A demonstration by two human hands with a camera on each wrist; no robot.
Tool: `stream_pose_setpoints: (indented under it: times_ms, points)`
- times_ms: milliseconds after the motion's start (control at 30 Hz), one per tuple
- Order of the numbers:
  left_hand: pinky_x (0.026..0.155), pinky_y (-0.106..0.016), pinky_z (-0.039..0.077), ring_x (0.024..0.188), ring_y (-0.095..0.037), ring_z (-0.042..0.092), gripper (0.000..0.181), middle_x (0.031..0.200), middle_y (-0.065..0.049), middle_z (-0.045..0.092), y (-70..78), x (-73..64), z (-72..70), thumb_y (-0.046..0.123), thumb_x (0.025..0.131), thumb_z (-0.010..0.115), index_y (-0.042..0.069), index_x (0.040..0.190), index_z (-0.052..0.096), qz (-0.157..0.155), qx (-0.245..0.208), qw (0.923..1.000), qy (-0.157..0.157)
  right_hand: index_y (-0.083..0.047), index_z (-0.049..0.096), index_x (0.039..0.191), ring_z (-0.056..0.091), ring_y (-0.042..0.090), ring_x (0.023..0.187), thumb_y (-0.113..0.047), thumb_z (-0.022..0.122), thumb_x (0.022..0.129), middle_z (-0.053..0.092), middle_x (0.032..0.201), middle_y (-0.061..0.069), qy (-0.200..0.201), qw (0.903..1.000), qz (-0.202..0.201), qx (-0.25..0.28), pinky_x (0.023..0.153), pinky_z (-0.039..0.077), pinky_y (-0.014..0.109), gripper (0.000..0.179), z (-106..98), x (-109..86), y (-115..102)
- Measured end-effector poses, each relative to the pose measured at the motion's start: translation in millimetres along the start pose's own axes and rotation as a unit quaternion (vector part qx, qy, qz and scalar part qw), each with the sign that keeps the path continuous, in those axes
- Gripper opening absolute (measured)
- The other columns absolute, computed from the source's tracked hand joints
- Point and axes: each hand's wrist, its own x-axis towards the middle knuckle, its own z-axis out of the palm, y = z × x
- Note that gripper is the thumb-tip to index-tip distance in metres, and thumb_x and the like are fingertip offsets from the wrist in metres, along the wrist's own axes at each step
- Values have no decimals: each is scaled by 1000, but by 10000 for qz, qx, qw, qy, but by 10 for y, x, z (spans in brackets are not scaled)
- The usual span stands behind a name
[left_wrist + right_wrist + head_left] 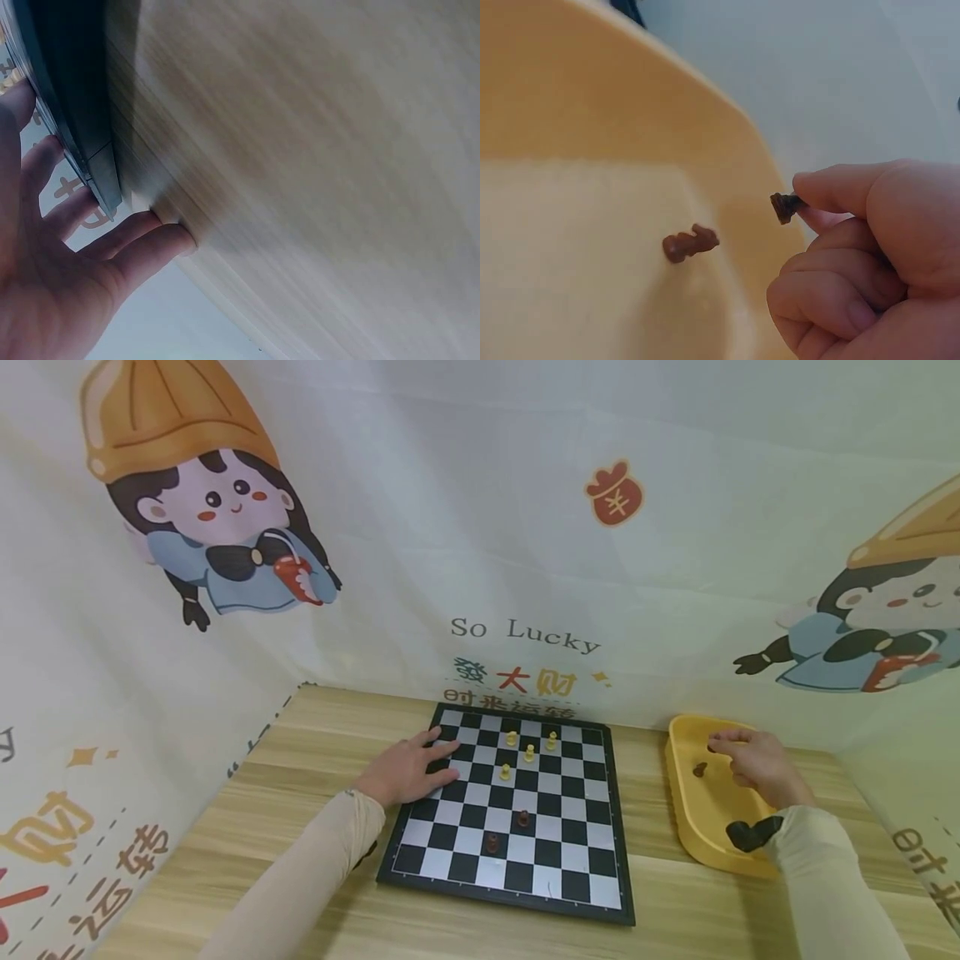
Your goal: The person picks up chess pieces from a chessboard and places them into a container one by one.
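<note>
My right hand (761, 767) is over the far part of a yellow tray (681, 810). Between thumb and forefinger it pinches a small dark brown chess piece (782, 208), whose other end is hidden by the fingertips. Another brown chess piece (690, 243) lies on its side on the tray floor. With fingers spread, my left hand (405, 770) rests at the left edge of a black-and-white chessboard (570, 860). Several pale yellow chess pieces (529, 752) stand on the far half of the board. Two brown chess pieces, one nearer (491, 842) and one farther (523, 818), stand toward the front.
Board and tray sit on a wood-grain table (300, 777), the tray to the right of the board. A printed white cloth (465, 527) hangs behind and along both sides of the table.
</note>
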Motion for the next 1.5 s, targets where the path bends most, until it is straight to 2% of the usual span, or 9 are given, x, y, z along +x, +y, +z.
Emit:
stream_pose_setpoints:
  times_ms: [167, 267, 367, 767, 833, 1000, 1500]
  points:
    - [118, -58, 39, 145, -47, 43, 62, 168, -13, 32, -5, 0, 4, 60, 102, 48, 29, 156, 43, -26, 6, 10000, -32, 16, 37, 147, 32, 0, 44, -21, 48, 107, 55, 72, -22, 39, 9998, 177, -41, 46, 36, 21, 56, 20, 31, 62]
    - [119, -58, 39, 146, -47, 43, 63, 168, -13, 32, -6, 2, 8, 60, 102, 48, 30, 156, 43, -29, 18, 10000, -54, 17, 38, 145, 32, 0, 43, -20, 48, 107, 57, 76, -21, 85, 9995, 275, -149, 45, 36, 21, 54, 26, 37, 106]
    - [119, -58, 39, 146, -47, 43, 62, 168, -13, 31, -4, 7, 6, 60, 102, 48, 30, 156, 43, -5, 9, 10000, -41, 17, 40, 143, 32, 0, 43, -19, 49, 106, 58, 71, -17, 130, 9992, 355, -160, 45, 36, 21, 52, 27, 48, 147]
    - [120, -58, 38, 148, -47, 40, 62, 168, -13, 30, 3, -4, -16, 59, 102, 48, 29, 156, 43, -76, -63, 9999, -75, 19, 45, 137, 32, 0, 42, -12, 52, 102, 58, 72, -14, 108, 9994, 323, -116, 43, 34, 21, 47, 50, 90, 201]
    - [119, -58, 38, 147, -46, 40, 61, 168, -13, 31, 8, -3, -17, 59, 102, 48, 29, 156, 43, -61, -48, 9999, -73, 19, 45, 136, 31, 1, 41, -12, 52, 103, 56, 68, -14, 88, 9992, 360, -130, 43, 34, 21, 45, 55, 84, 202]
    - [119, -58, 38, 147, -45, 41, 61, 168, -13, 32, 13, 3, -18, 59, 102, 48, 29, 156, 44, -39, -44, 10000, -61, 18, 45, 135, 31, 0, 41, -13, 51, 104, 41, 53, -16, 34, 9990, 425, -114, 43, 34, 20, 45, 69, 75, 214]
    - [118, -58, 39, 146, -47, 42, 63, 168, -12, 31, -5, -2, 0, 61, 101, 49, 31, 156, 43, -73, -24, 10000, -40, 21, 38, 141, 30, 1, 42, -15, 50, 104, 33, 50, -15, -81, 9990, 410, -176, 43, 33, 20, 53, 66, 35, 199]
